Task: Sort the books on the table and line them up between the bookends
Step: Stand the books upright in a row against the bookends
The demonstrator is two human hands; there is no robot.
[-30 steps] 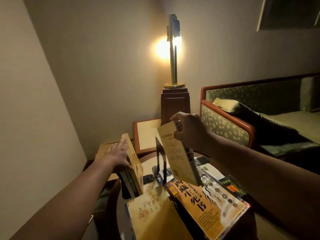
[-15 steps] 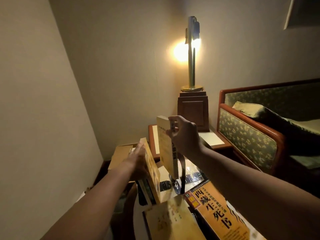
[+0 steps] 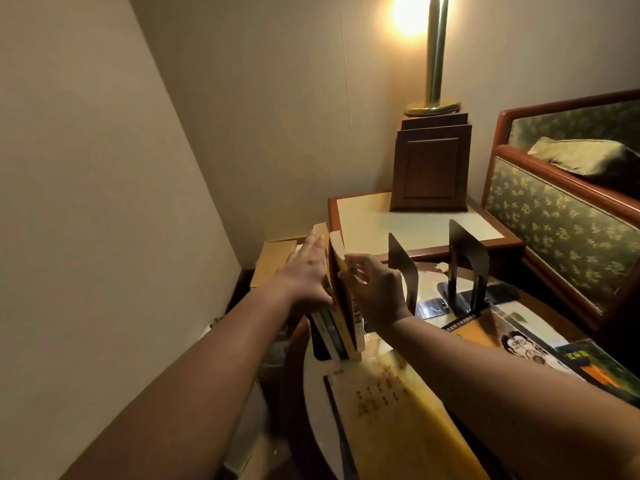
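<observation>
Books (image 3: 341,306) stand in a short row at the bench's left edge; my left hand (image 3: 308,271) presses flat against them while my right hand (image 3: 374,289) pinches the newest one. Several more (image 3: 398,403) lie flat, and two bookends (image 3: 467,268) stand unused to the right.

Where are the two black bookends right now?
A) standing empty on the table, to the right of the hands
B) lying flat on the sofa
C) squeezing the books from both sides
A: both black bookends stand upright with nothing between them, while the left hand and right hand press the upright books together further left.
</observation>
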